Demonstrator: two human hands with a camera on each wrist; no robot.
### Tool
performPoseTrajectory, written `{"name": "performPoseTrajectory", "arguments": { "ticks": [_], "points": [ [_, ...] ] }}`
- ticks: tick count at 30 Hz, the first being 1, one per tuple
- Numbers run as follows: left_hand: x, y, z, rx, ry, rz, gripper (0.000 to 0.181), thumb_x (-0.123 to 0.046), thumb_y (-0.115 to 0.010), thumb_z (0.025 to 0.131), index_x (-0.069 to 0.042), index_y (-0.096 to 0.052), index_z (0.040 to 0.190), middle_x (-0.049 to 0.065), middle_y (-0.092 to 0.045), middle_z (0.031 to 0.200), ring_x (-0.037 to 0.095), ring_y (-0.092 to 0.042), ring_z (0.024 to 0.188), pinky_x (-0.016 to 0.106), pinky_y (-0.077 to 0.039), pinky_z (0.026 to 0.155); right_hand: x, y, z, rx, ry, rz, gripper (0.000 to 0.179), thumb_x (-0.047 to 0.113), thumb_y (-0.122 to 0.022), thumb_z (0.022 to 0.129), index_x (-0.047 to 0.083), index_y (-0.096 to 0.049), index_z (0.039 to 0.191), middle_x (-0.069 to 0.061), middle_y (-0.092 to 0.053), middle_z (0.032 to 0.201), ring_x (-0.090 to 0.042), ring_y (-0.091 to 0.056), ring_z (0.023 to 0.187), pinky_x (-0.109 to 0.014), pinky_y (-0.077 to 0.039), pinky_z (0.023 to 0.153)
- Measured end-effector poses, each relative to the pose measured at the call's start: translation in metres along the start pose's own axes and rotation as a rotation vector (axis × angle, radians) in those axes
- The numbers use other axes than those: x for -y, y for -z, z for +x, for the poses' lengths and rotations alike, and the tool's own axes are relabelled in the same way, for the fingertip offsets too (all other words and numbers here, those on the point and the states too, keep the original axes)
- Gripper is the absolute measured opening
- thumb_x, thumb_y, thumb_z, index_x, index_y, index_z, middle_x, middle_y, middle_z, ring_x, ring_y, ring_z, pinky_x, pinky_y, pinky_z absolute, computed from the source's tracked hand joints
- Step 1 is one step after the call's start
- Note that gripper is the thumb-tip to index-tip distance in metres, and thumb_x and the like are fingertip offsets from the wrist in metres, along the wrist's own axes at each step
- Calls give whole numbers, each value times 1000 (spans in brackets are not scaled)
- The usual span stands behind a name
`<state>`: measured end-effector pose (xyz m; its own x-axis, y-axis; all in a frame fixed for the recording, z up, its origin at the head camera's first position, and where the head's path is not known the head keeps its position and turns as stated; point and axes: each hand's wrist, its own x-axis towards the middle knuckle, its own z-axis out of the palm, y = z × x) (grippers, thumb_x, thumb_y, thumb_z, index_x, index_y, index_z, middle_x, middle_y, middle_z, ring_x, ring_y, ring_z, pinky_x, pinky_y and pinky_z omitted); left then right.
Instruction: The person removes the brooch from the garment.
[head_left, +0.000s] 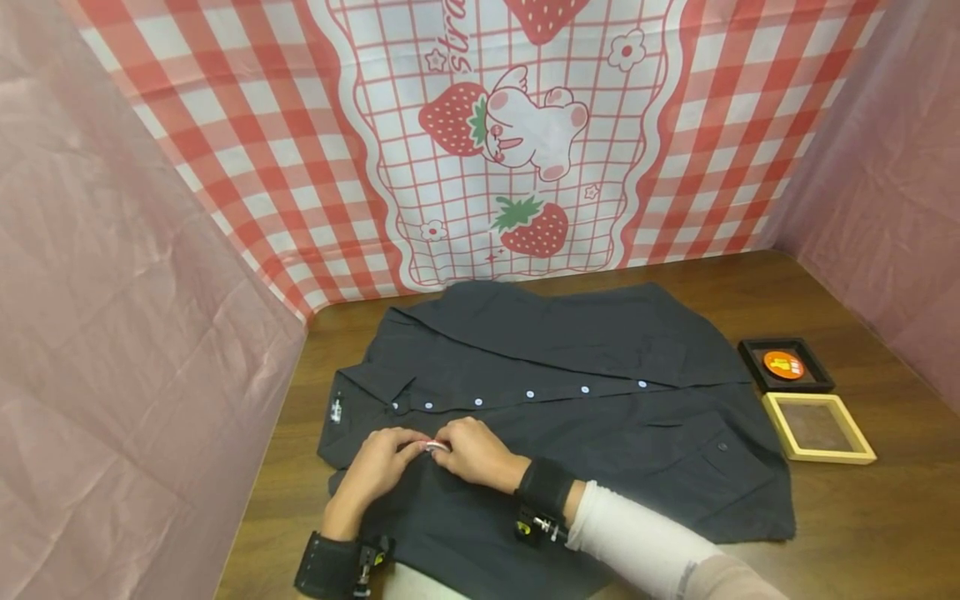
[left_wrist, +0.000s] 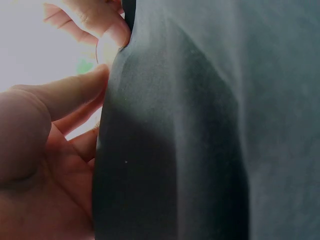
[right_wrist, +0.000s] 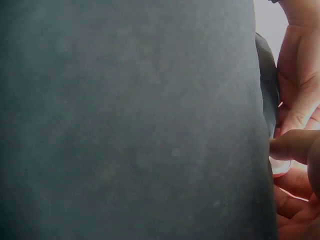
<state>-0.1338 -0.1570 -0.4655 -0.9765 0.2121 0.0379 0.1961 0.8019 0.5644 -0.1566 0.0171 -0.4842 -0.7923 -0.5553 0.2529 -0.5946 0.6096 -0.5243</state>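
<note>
A dark grey button-up shirt (head_left: pixel 495 350) lies on the wooden table, collar to the left, with a row of pale buttons down its front. Over the front panel nearer me, my left hand (head_left: pixel 380 462) and right hand (head_left: pixel 480 452) meet, pinching a small round badge (head_left: pixel 437 447) from either side. In the left wrist view the left thumb (left_wrist: pixel 75 95) touches the badge beside a raised edge of cloth. The right wrist view shows the badge's rounded rim (right_wrist: pixel 281 168) under the right thumb, largely covered by fingers. Its face and any pin are hidden.
Right of the shirt stand a black square tray (head_left: pixel 821 385) holding an orange round badge (head_left: pixel 783 364) and a yellow square frame-like tray (head_left: pixel 832 457). A red checked cloth (head_left: pixel 277 125) hangs behind; pink cloths (head_left: pixel 135 333) hang at both sides.
</note>
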Motion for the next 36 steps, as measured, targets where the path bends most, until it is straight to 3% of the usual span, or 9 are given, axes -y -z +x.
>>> {"name": "performPoseTrajectory", "arguments": {
  "ticks": [9,17,25,36],
  "points": [
    [0,-1,0,-30,-26,27,9,-17,-69,89,-12,-77,91,2,-75,93,22,-70,91,43,-54,83,1,0,2,3,0,-14,6,15,-69,82,11,-74,80,5,-64,67,-2,-46,57,-15,-37,53],
    [-2,-2,1,-33,-28,23,9,-19,-69,89,-14,-76,90,1,-75,93,21,-70,90,42,-53,82,1,1,2,-12,43,-17,11,11,-68,76,14,-66,66,8,-52,57,-2,-39,52,-15,-28,49],
    [-1,5,1,7,49,-24,10,-22,-69,89,-17,-77,91,-2,-76,96,20,-70,92,42,-53,84,3,2,2,35,-1,21,6,14,-70,82,11,-71,76,6,-59,63,-1,-43,54,-14,-34,50],
    [1,3,-1,3,70,-26,9,-23,-69,89,-19,-77,92,-2,-76,97,20,-70,94,42,-52,82,1,-2,1,45,-10,16,7,17,-72,83,11,-72,80,5,-63,67,-1,-47,57,-15,-37,53]
  ]
}}
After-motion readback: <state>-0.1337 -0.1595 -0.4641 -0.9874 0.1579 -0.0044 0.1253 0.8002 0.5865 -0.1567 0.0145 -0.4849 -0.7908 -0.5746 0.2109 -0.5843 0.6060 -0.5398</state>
